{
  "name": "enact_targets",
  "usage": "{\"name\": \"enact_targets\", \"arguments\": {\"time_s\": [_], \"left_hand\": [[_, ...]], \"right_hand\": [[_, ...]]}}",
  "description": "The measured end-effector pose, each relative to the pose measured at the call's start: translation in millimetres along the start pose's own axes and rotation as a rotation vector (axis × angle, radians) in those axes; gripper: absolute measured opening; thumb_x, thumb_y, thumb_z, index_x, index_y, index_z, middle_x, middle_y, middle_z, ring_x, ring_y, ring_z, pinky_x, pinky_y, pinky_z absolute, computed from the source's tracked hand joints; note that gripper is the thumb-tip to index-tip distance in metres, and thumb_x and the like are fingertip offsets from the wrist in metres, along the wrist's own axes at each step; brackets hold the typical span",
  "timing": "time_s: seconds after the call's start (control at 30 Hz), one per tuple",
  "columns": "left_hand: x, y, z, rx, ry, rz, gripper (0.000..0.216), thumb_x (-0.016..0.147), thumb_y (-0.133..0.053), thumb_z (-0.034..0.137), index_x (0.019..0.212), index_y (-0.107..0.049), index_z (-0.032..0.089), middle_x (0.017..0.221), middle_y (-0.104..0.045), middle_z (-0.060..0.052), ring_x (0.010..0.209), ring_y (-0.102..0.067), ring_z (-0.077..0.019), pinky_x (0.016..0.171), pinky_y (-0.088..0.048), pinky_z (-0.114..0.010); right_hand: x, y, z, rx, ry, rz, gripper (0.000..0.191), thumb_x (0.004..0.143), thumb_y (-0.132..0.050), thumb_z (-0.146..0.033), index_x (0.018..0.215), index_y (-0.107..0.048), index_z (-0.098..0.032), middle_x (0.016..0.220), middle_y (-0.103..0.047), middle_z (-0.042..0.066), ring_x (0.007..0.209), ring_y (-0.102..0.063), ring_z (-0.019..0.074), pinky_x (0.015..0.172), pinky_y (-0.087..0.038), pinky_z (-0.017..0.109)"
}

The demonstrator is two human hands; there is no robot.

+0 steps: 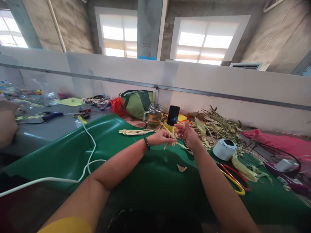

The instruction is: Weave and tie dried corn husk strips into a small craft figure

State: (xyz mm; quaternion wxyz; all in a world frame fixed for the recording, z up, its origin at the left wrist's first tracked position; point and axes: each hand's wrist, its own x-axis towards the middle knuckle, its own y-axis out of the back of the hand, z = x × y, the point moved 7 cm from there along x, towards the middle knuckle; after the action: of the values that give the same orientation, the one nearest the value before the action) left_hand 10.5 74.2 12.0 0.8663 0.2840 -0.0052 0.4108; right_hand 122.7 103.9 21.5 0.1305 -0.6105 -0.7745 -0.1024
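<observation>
Both my hands meet above the green mat, at its far side. My left hand, with a dark bead bracelet on the wrist, is closed in a pinch on pale strips of corn husk. My right hand is closed on the same husk strips from the other side. Loose ends of the husk hang down between the two hands. A small husk scrap lies on the mat below them.
A glass mug, a propped phone and a green bag stand behind. A flat husk lies left; a dried husk pile, white tape roll and red-yellow scissors lie right. A white cable crosses left. Another person's hand shows at the far left.
</observation>
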Motion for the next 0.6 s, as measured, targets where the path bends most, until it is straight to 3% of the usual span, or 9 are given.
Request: {"name": "enact_targets", "arguments": {"time_s": [0.1, 0.23, 0.3, 0.47, 0.6], "left_hand": [[-2, 7, 0, -0.03, 0.003, 0.012, 0.048, 0.071, -0.064, 0.055, 0.069, -0.064, 0.008, 0.059, -0.057, -0.002, 0.053, -0.048, -0.0072, 0.052, -0.038, -0.019], [-3, 2, 5, -0.032, -0.003, -0.031, 0.047, 0.068, -0.068, 0.055, 0.066, -0.064, 0.008, 0.056, -0.057, -0.001, 0.053, -0.047, -0.007, 0.052, -0.038, -0.019], [-3, -3, 7, -0.053, 0.009, -0.061, 0.045, 0.068, -0.07, 0.053, 0.067, -0.064, 0.009, 0.056, -0.056, 0.0, 0.052, -0.047, -0.0065, 0.051, -0.037, -0.018], [-5, -13, 10, -0.116, 0.068, -0.13, 0.043, 0.065, -0.072, 0.051, 0.07, -0.065, 0.009, 0.054, -0.054, 0.002, 0.048, -0.044, -0.0057, 0.048, -0.035, -0.019], [-6, -7, 10, -0.178, 0.107, -0.059, 0.044, 0.064, -0.073, 0.05, 0.079, -0.069, 0.009, 0.054, -0.054, 0.002, 0.051, -0.046, -0.0065, 0.049, -0.035, -0.019]], "right_hand": [[-7, -12, -12, -0.2, 0.108, -0.106, 0.038, 0.062, -0.07, -0.055, 0.065, -0.065, -0.018, 0.056, -0.055, -0.002, 0.049, -0.044, 0.0094, 0.048, -0.035, 0.024], [-12, -20, -17, -0.3, 0.166, -0.149, 0.033, 0.066, -0.068, -0.051, 0.065, -0.064, -0.018, 0.055, -0.054, -0.003, 0.049, -0.042, 0.0091, 0.049, -0.034, 0.024], [-10, -16, -17, -0.309, 0.184, -0.094, 0.035, 0.066, -0.068, -0.051, 0.059, -0.06, -0.018, 0.051, -0.05, -0.004, 0.048, -0.039, 0.0085, 0.048, -0.032, 0.024], [0, 12, -3, -0.127, 0.134, 0.2, 0.042, 0.059, -0.07, -0.059, 0.058, -0.055, -0.02, 0.046, -0.041, -0.007, 0.041, -0.033, 0.0074, 0.041, -0.028, 0.024], [4, 21, 1, -0.038, 0.124, 0.276, 0.043, 0.057, -0.07, -0.06, 0.058, -0.052, -0.02, 0.049, -0.044, -0.006, 0.04, -0.035, 0.0072, 0.04, -0.03, 0.023]]}}
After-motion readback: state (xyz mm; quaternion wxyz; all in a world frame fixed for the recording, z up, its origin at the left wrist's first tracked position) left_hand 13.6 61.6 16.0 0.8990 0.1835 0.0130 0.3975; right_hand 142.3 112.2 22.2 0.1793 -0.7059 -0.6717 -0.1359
